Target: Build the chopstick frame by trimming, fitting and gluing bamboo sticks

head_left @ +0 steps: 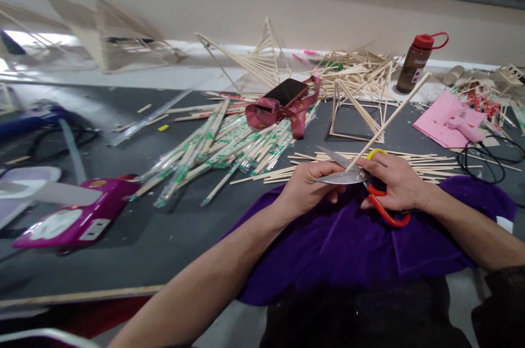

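Observation:
My right hand (396,181) grips red-and-yellow-handled scissors (356,178), with the blades parted around a long wooden stick (389,118) that slants up to the right. My left hand (307,186) is closed on the near end of that stick, right beside the blades. Both hands hover over a purple cloth (348,244) on the dark table (164,227).
Wrapped chopsticks (221,151) lie in a pile at centre, bare sticks (426,164) behind my hands. A square stick frame (356,112), a phone on a red strap (287,93), a brown bottle (416,63), a pink glue gun (463,126) and a magenta box (77,216) stand around.

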The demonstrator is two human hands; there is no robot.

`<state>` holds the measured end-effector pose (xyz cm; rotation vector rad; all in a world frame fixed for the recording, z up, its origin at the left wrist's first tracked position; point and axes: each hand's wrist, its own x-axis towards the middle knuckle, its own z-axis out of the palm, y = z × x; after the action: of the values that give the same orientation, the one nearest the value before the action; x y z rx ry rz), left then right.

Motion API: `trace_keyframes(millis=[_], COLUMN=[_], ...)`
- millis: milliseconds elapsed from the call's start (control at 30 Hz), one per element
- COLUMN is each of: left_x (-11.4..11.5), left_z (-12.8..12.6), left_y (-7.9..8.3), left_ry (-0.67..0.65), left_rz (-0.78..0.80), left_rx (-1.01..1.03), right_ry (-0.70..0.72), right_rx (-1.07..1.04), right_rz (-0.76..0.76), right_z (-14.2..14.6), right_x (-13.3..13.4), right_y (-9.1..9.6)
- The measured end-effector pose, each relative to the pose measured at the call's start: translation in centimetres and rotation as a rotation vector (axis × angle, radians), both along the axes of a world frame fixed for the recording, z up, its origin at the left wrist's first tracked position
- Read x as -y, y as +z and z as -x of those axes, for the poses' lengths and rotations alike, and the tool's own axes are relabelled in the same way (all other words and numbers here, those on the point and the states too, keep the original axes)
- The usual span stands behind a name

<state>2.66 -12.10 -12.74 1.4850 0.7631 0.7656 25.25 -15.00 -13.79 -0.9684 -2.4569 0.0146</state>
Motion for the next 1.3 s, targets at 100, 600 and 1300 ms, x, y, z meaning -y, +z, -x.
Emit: trace_keyframes(millis=[100, 600, 1300], left_x=[-0.16, 0.10, 0.21], left_z=[0.11, -0.27, -0.29], left_y=[-0.19, 0.36, 0.03], left_ry=[0.005, 0.061, 0.100], left_rz=[-0.010, 0.036, -0.013], left_rx=[0.001, 0.005, -0.006], right_ry=[-0.017, -0.122, -0.117], right_rx=[0.002, 0.066, 0.054], right_rz=[-0.006, -0.071, -0.003], right_z=[-0.05, 0.38, 0.45], right_x=[0.07, 0.66, 0.34], right_y=[0.08, 0.36, 0.04])
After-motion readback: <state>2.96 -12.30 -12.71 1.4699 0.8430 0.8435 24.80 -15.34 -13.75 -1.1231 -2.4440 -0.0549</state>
